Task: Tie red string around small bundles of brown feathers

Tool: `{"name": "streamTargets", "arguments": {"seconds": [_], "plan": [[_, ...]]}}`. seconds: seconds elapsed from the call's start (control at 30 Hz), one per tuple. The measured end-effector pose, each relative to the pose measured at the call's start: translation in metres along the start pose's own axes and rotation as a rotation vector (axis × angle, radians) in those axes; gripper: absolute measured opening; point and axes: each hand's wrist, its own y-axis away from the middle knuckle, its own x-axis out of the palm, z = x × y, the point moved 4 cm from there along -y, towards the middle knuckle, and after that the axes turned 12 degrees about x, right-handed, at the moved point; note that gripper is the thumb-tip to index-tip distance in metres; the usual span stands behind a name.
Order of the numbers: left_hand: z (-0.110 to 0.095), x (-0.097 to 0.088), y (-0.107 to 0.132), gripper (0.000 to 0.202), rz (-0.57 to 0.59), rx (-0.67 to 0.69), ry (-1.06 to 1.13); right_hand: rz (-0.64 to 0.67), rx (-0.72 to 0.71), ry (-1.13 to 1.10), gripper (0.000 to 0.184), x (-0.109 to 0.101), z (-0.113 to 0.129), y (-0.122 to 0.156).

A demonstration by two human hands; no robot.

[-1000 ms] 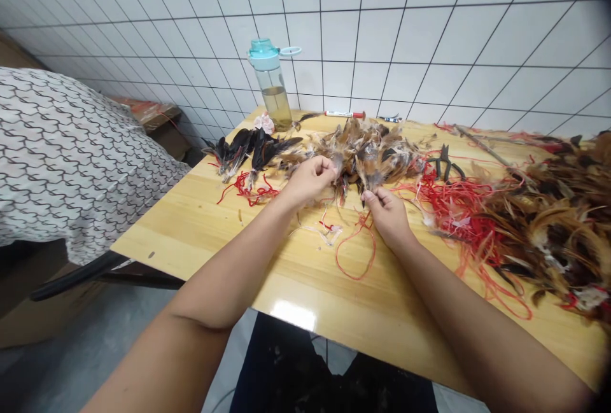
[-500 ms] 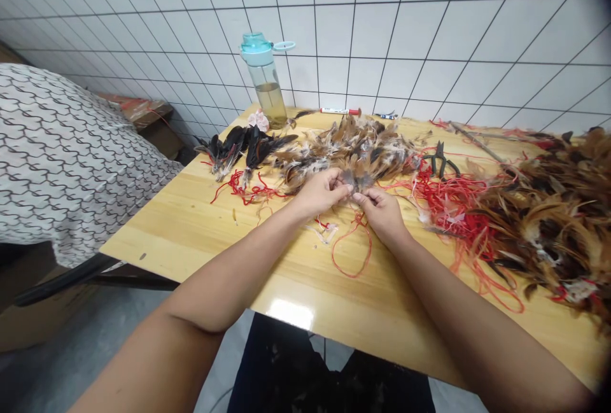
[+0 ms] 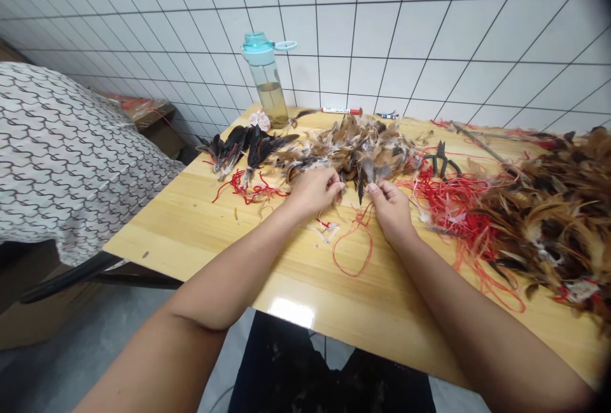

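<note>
My left hand and my right hand meet at the near edge of a pile of brown feathers on the wooden table. The left hand's fingers are pinched together on a small feather. The right hand pinches a dark feather by its base, tip pointing down. A loop of red string lies on the table just below both hands.
A bottle with a teal lid stands at the back by the tiled wall, beside a marker pen. Black feathers lie left, black pliers and tangled red string right, with a big feather heap. A person's patterned garment fills the left.
The hands came together at the pile's edge half a second ago, then parted slightly; the right hand now holds a dark feather apart from the left.
</note>
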Motion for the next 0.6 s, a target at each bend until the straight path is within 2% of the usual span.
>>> {"name": "streamTargets", "arguments": {"seconds": [0.17,0.3,0.4,0.6], "plan": [[-0.009,0.019,0.001,0.034,0.074,-0.061,-0.276,-0.008,-0.019,0.047,0.028,0.001,0.000,0.001],[-0.004,0.017,0.001,0.021,0.076,-0.163,-0.250,-0.010,-0.026,0.061,0.028,0.001,-0.001,0.000],[0.006,0.003,0.002,0.015,0.025,-0.268,-0.032,-0.024,-0.040,0.061,0.028,-0.001,-0.003,-0.004],[0.013,-0.025,0.002,0.033,-0.170,-0.459,0.630,-0.044,-0.062,0.049,0.031,-0.004,-0.007,-0.009]]}}
